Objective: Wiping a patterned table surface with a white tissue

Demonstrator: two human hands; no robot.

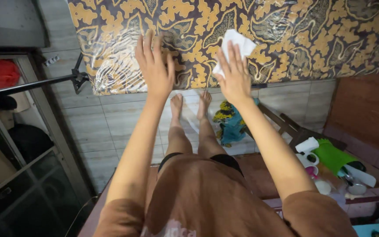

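The right hand [234, 74] is closed around a white cloth [234, 47], its fingers pinning the wad flat against the patterned mattress [312, 39], which looks like the hold one uses for wiping. The left hand [155, 66] is open and holds nothing; its palm and spread fingers press on the same surface just beside the cloth, likely to brace the body or steady the cover. Both hands sit near the mattress's lower edge, toward its left half.

The mattress is wrapped in glossy clear plastic over a dark and yellow leaf print, and it stands against a tiled floor [110, 127] of pale grey. The person's bare feet [190, 104] rest on those tiles below it. A crumpled blue-green rag [230, 125] lies beside the feet, and a black metal bar [31, 85] runs in from the left.
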